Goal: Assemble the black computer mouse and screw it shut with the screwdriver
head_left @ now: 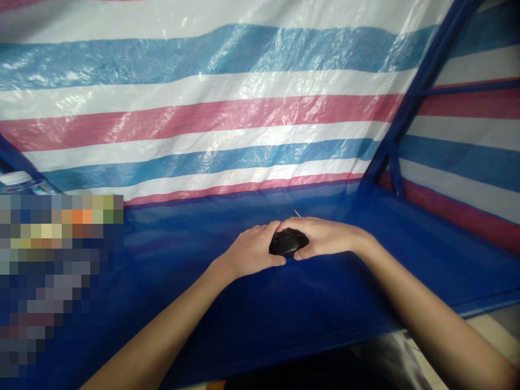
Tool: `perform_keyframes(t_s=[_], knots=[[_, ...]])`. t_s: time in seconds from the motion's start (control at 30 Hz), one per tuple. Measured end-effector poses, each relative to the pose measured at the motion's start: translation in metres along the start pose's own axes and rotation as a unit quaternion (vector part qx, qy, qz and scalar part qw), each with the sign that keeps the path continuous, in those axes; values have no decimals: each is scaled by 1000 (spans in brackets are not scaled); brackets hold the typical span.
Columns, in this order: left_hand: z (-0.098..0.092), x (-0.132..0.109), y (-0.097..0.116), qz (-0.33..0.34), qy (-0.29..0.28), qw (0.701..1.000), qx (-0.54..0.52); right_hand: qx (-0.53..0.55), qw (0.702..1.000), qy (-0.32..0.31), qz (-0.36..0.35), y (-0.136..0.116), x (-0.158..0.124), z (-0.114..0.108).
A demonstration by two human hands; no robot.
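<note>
A black computer mouse (289, 242) is held between my two hands, at or just above the blue surface. My left hand (255, 250) grips its left side, with the thumb at the near edge and the fingers round the far edge. From the right, my right hand (320, 235) wraps it in the same way, thumb in front and fingertips meeting those of the left at the far side. A thin pale sliver (297, 213) pokes up just behind the right hand's fingers; what it belongs to is hidden.
Under my hands spreads a blue tabletop (227, 319). Striped plastic sheeting (211, 114) closes off the back and right, with a dark blue frame post (400, 119) at the corner. A white-capped container (17, 179) stands at far left, above a pixelated patch that hides what lies there.
</note>
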State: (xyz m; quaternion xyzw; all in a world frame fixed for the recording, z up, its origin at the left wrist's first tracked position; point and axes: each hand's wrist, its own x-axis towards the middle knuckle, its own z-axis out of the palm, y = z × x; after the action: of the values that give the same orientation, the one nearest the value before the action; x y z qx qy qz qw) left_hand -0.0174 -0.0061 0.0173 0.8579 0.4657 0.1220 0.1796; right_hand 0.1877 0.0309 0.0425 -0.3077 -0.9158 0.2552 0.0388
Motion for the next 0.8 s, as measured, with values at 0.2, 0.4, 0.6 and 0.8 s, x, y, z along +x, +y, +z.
perform_keyframes(t_s=[0.2, 0.4, 0.6, 0.8], knots=[[-1, -1, 1, -9, -5, 1000, -1, 1, 1000, 3, 3, 0, 0, 1], [-1, -1, 0, -1, -3, 1000, -2, -4, 1000, 5, 2, 1, -1, 1], [0, 0, -2, 5, 1, 1000, -8, -6, 1000, 6, 5, -1, 0, 0], [-1, -1, -3, 19, 7, 999, -26, -13, 1000, 8, 4, 0, 1, 0]])
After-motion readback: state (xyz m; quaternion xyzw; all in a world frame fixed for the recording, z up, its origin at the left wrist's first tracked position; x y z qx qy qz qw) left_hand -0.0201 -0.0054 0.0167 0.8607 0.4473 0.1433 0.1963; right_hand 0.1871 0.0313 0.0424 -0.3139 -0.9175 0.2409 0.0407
